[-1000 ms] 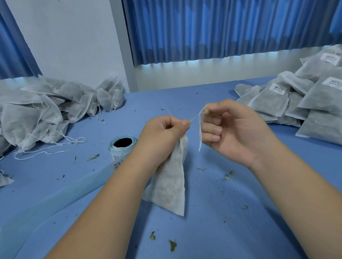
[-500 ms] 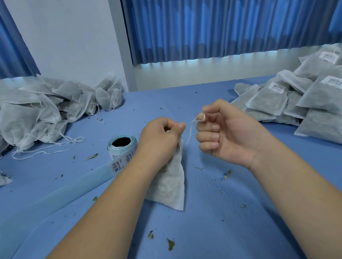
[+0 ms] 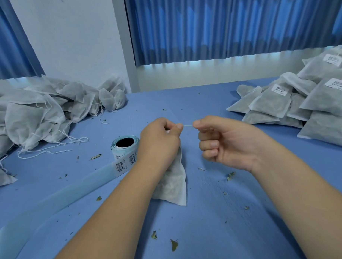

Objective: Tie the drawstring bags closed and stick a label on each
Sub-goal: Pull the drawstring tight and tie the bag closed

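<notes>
The drawstring [image 3: 188,125] ran taut and nearly level between the two hands, left to right across the view. The left hand [image 3: 159,141] was closed round the gathered neck of the bag [image 3: 174,185], with thumb and forefinger pinched at the point where the string left the neck. The right hand [image 3: 228,142] pinched the free end of the string between thumb and forefinger, its other fingers curled into the palm. Only a short length of string showed between the hands.

The bag hung below the left hand with its long axis close to vertical. Its lower corner appeared to rest on the bench [image 3: 208,225]. Whether a knot was already formed could not be told. Any tightening pull would run along the string's line, away from the left hand.

The label roll [image 3: 125,145] stood just beside the left hand, on its outer side, so that hand was the nearer one for labelling. A strip of backing paper [image 3: 52,199] trailed from the roll towards the near left.

Untied bags [image 3: 39,114] were heaped at far left. Labelled bags [image 3: 301,101] were stacked at far right. Leaf fragments [image 3: 174,244] lay scattered on the blue bench. Blue curtains [image 3: 221,26] and a white wall [image 3: 76,45] closed the room behind.
</notes>
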The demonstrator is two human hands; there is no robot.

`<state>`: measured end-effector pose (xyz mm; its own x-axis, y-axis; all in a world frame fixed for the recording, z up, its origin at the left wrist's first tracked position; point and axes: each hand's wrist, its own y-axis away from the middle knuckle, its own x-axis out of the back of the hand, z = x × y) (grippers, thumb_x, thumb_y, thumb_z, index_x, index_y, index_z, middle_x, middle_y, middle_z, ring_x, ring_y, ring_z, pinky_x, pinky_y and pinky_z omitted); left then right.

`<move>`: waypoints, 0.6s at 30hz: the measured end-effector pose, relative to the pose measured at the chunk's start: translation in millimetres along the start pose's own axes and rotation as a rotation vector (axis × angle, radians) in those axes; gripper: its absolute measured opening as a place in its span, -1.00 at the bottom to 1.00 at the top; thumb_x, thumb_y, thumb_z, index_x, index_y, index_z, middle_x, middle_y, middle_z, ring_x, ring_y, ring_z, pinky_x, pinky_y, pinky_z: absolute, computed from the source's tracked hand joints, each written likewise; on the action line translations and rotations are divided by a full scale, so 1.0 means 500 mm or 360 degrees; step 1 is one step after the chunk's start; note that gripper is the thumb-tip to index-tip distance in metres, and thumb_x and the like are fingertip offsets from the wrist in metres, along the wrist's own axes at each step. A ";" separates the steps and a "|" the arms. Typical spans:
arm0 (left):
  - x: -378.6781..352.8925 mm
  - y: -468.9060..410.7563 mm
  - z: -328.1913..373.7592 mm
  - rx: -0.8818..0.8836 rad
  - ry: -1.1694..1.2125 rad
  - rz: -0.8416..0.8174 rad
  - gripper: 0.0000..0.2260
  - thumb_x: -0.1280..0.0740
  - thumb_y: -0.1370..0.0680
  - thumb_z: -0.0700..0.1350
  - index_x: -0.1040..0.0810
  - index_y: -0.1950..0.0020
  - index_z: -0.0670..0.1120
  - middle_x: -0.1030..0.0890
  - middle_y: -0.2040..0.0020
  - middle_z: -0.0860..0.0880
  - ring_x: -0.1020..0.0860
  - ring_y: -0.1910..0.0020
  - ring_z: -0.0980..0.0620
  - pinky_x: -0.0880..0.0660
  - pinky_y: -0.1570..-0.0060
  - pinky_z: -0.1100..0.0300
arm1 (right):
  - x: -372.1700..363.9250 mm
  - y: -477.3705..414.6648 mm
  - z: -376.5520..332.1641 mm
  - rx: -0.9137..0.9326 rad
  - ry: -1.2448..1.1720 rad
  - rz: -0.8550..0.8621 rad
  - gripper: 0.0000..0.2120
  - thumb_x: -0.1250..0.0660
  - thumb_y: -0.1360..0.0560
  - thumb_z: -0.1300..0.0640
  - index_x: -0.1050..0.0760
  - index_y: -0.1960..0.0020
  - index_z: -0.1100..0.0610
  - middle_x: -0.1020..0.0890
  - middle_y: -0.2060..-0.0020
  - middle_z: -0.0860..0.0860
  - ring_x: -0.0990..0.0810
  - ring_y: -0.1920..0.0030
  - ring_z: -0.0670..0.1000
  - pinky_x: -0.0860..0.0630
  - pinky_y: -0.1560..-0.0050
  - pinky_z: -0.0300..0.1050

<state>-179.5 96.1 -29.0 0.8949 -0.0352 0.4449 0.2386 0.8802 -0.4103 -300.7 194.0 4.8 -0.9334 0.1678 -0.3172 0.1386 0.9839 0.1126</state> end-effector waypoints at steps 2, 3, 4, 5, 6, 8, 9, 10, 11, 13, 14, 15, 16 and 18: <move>-0.005 0.005 0.003 -0.0087 -0.0007 -0.0050 -0.78 -0.35 -0.57 0.00 -0.47 0.27 0.05 -0.52 0.28 0.17 -0.46 0.30 0.36 -0.31 0.30 0.51 | 0.005 -0.001 -0.002 0.0021 -0.0087 -0.0024 -0.71 -0.40 -0.26 0.22 -0.31 0.47 0.03 -0.13 0.43 -0.06 -0.17 0.49 -0.09 -0.18 0.50 -0.26; -0.008 0.009 0.005 -0.0141 -0.0017 -0.0085 -0.78 -0.34 -0.57 -0.01 -0.46 0.27 0.06 -0.52 0.28 0.17 -0.45 0.29 0.38 -0.30 0.28 0.53 | 0.009 -0.001 -0.006 0.0054 -0.0142 -0.0016 -0.70 -0.37 -0.28 0.26 -0.30 0.46 0.04 -0.14 0.43 -0.05 -0.18 0.49 -0.09 -0.19 0.50 -0.26; -0.009 0.012 0.007 -0.0182 -0.0023 -0.0126 -0.78 -0.34 -0.58 -0.01 -0.47 0.27 0.06 -0.51 0.28 0.17 -0.45 0.28 0.39 -0.30 0.27 0.54 | 0.013 -0.002 -0.010 0.0093 -0.0194 0.0020 -0.68 -0.34 -0.33 0.30 -0.30 0.47 0.04 -0.16 0.44 -0.05 -0.19 0.49 -0.09 -0.20 0.49 -0.26; -0.010 0.015 0.008 -0.0203 -0.0023 -0.0178 -0.79 -0.32 -0.59 -0.01 -0.48 0.25 0.04 -0.51 0.28 0.17 -0.45 0.28 0.37 -0.31 0.26 0.53 | 0.020 -0.003 -0.014 0.0129 -0.0240 0.0087 -0.65 -0.30 -0.38 0.32 -0.31 0.49 0.05 -0.18 0.44 -0.05 -0.20 0.49 -0.08 -0.20 0.49 -0.26; -0.010 0.016 0.010 -0.0204 -0.0026 -0.0249 -0.79 -0.30 -0.60 0.00 -0.51 0.22 0.00 -0.52 0.28 0.15 -0.46 0.28 0.30 -0.32 0.27 0.50 | 0.028 -0.005 -0.018 0.0160 -0.0291 0.0175 -0.61 -0.27 -0.42 0.33 -0.33 0.51 0.06 -0.21 0.45 -0.04 -0.21 0.50 -0.08 -0.21 0.49 -0.27; -0.009 0.020 0.013 -0.0169 -0.0014 -0.0447 -0.72 -0.22 -0.63 0.06 -0.52 0.19 -0.05 -0.51 0.30 0.11 -0.45 0.28 0.16 -0.32 0.29 0.42 | 0.047 -0.010 -0.025 0.0201 -0.0419 0.0370 -0.57 -0.25 -0.46 0.33 -0.37 0.56 0.08 -0.25 0.49 -0.05 -0.25 0.53 -0.09 -0.22 0.50 -0.28; -0.009 0.023 0.014 -0.0124 0.0025 -0.0564 -0.68 -0.18 -0.64 0.10 -0.53 0.19 -0.04 -0.51 0.30 0.12 -0.46 0.26 0.13 -0.32 0.28 0.41 | 0.057 -0.013 -0.028 0.0215 -0.0481 0.0457 -0.57 -0.25 -0.47 0.32 -0.39 0.56 0.08 -0.27 0.51 -0.05 -0.27 0.54 -0.10 -0.24 0.50 -0.29; -0.007 0.027 0.015 -0.0061 0.0077 -0.0684 -0.64 -0.16 -0.64 0.15 -0.55 0.18 -0.03 -0.53 0.28 0.14 -0.48 0.26 0.15 -0.36 0.23 0.38 | 0.064 -0.015 -0.030 0.0233 -0.0530 0.0532 -0.61 -0.26 -0.47 0.31 -0.41 0.51 0.09 -0.29 0.52 -0.06 -0.30 0.55 -0.11 -0.26 0.52 -0.30; -0.006 0.031 0.017 0.0001 0.0122 -0.0798 -0.62 -0.15 -0.63 0.19 -0.56 0.20 -0.01 -0.54 0.28 0.17 -0.48 0.28 0.20 -0.39 0.20 0.33 | 0.071 -0.016 -0.031 0.0258 -0.0569 0.0598 -0.68 -0.28 -0.47 0.31 -0.42 0.43 0.10 -0.30 0.52 -0.06 -0.33 0.56 -0.11 -0.29 0.52 -0.31; -0.002 0.037 0.021 0.0060 0.0129 -0.1007 -0.61 -0.21 -0.60 0.22 -0.52 0.31 0.03 -0.51 0.38 0.22 -0.47 0.39 0.25 -0.41 0.26 0.27 | 0.082 -0.019 -0.032 0.0326 -0.0625 0.0690 -0.77 -0.30 -0.47 0.30 -0.38 0.31 0.11 -0.33 0.51 -0.05 -0.38 0.56 -0.11 -0.35 0.51 -0.31; 0.000 0.040 0.024 0.0084 0.0140 -0.1092 -0.63 -0.27 -0.56 0.23 -0.52 0.34 0.04 -0.51 0.41 0.21 -0.48 0.42 0.23 -0.41 0.31 0.28 | 0.087 -0.019 -0.032 0.0363 -0.0640 0.0721 -0.78 -0.31 -0.47 0.30 -0.37 0.29 0.11 -0.34 0.51 -0.05 -0.42 0.55 -0.11 -0.38 0.50 -0.31; 0.002 0.041 0.027 0.0121 0.0195 -0.1155 -0.66 -0.32 -0.50 0.24 -0.53 0.36 0.06 -0.54 0.40 0.20 -0.51 0.42 0.21 -0.42 0.32 0.30 | 0.091 -0.018 -0.031 0.0401 -0.0649 0.0747 -0.78 -0.32 -0.48 0.29 -0.37 0.28 0.11 -0.35 0.53 -0.05 -0.45 0.54 -0.11 -0.40 0.50 -0.31; 0.005 0.040 0.029 0.0158 0.0268 -0.1202 -0.71 -0.33 -0.44 0.23 -0.56 0.37 0.07 -0.57 0.38 0.18 -0.54 0.39 0.20 -0.43 0.31 0.31 | 0.094 -0.017 -0.032 0.0441 -0.0653 0.0769 -0.78 -0.33 -0.49 0.29 -0.36 0.27 0.11 -0.36 0.54 -0.05 -0.49 0.52 -0.10 -0.41 0.50 -0.31; 0.012 0.038 0.031 0.0170 0.0384 -0.1278 -0.78 -0.31 -0.39 0.15 -0.57 0.38 0.07 -0.57 0.36 0.18 -0.53 0.37 0.20 -0.43 0.30 0.35 | 0.096 -0.014 -0.033 0.0522 -0.0651 0.0794 -0.80 -0.35 -0.49 0.26 -0.38 0.24 0.12 -0.37 0.54 -0.06 -0.54 0.48 -0.10 -0.42 0.49 -0.31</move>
<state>-175.5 119.8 -21.9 0.5279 -0.7584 0.3822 0.8103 0.5846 0.0407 -351.7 194.1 4.6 -0.5434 0.5480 -0.6359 0.6678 0.7412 0.0680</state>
